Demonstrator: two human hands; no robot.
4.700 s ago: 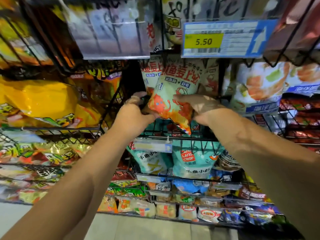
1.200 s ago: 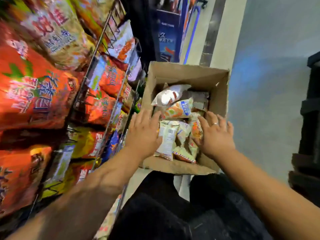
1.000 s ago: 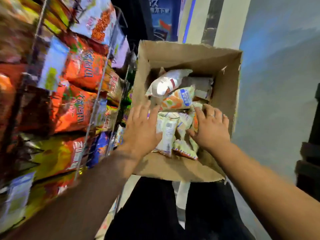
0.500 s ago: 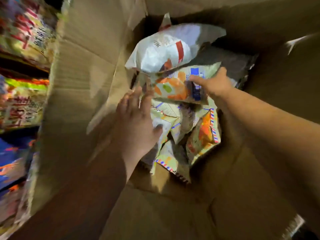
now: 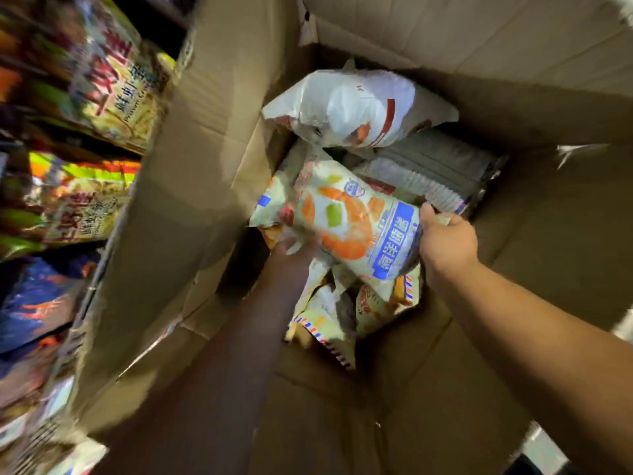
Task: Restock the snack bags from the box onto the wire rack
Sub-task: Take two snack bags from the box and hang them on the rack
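Though deep inside the box [image 5: 191,200], both hands meet one snack bag [image 5: 342,221].
The right hand [image 5: 447,243] grips its end; the left hand [image 5: 291,260] lies under it, hold unclear.

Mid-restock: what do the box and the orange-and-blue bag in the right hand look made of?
Box: brown corrugated cardboard, matte; faint ribbed lines and creased flaps show. Orange-and-blue bag: probably thin plastic film, printed all over, slightly glossy; it crinkles and catches the light.
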